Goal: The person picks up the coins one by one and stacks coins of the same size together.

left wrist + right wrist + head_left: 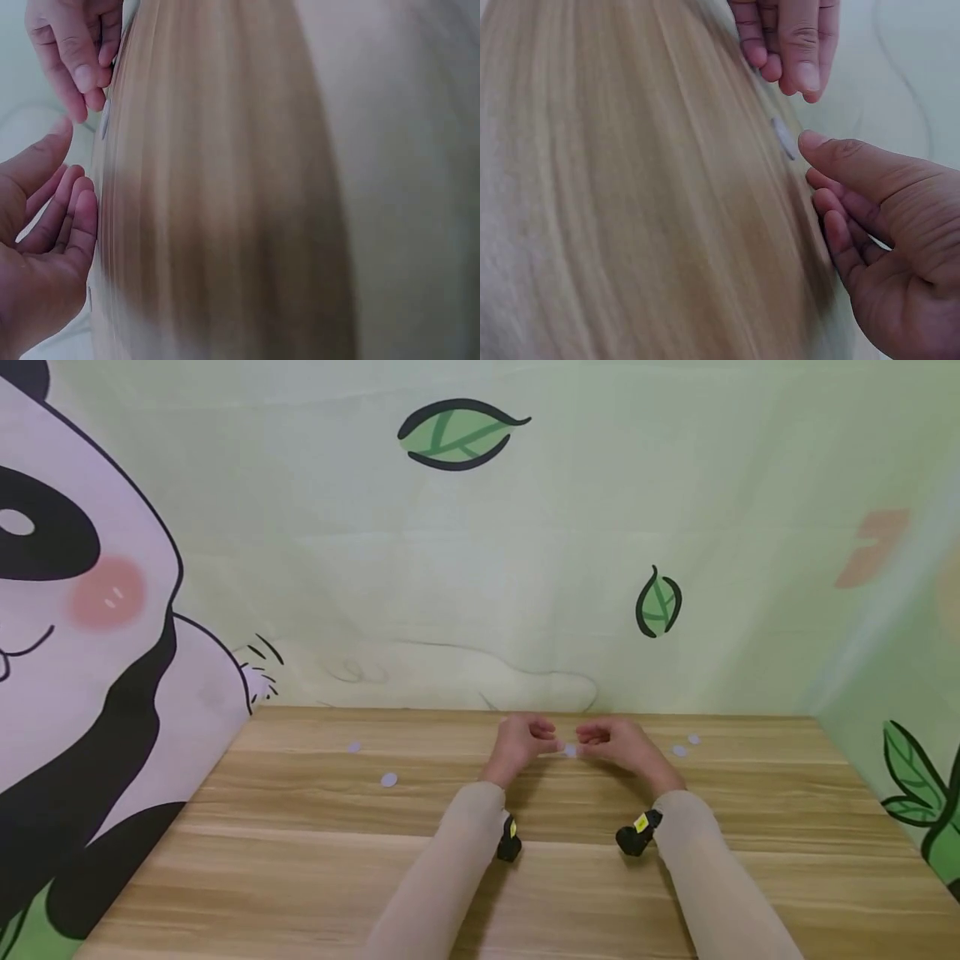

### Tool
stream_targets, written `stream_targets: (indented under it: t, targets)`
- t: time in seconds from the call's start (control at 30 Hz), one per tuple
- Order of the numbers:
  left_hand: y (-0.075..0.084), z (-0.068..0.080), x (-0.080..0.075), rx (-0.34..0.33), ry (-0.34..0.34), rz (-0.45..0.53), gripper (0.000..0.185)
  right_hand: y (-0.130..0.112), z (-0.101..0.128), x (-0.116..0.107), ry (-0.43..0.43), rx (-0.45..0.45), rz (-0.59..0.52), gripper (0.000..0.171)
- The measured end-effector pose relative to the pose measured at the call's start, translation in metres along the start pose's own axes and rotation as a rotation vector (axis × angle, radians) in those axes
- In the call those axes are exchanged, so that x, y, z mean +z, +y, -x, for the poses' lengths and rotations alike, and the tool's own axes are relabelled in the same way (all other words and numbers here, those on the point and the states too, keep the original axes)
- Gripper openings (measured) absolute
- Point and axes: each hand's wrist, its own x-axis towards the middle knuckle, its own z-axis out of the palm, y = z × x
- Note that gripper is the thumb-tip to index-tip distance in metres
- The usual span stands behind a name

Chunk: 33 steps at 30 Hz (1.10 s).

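A small pale round disc (570, 750) lies flat on the wooden table (315, 860), near its far edge. My left hand (546, 739) and right hand (588, 742) meet over it, their fingertips almost touching each other. In the right wrist view the disc (784, 137) sits just off the right hand's (817, 169) thumb tip, with the left hand's fingers (799, 52) above it. The left wrist view shows the disc (105, 120) edge-on between the left hand (67, 169) and the right hand's fingers (79, 71). Both hands have loosely curled fingers and grip nothing.
More pale discs lie on the table: two at the left (388, 780) (354, 747), two at the right (679, 750) (693, 739). A printed panda-and-leaf backdrop (450, 568) rises right behind the table's far edge and along both sides.
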Motion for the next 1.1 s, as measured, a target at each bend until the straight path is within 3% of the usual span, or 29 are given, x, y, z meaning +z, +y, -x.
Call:
stream_targets:
  t: [0.27, 0.57, 0.8, 1.1]
  targets:
    - [-0.001, -0.005, 0.001, 0.036, -0.052, -0.099, 0.022, -0.006, -0.001, 0.000, -0.048, 0.056, 0.068, 0.031]
    - [-0.003, -0.007, 0.008, -0.048, -0.042, -0.127, 0.018, -0.008, -0.007, 0.001, -0.056, 0.056, 0.101, 0.025]
    - [0.005, -0.007, 0.009, -0.086, -0.037, -0.133, 0.016, -0.003, -0.012, 0.001, -0.040, 0.029, 0.155, 0.020]
    - [0.006, -0.006, 0.009, -0.091, -0.047, -0.179, 0.015, -0.008, -0.010, 0.002, -0.042, 0.039, 0.153, 0.019]
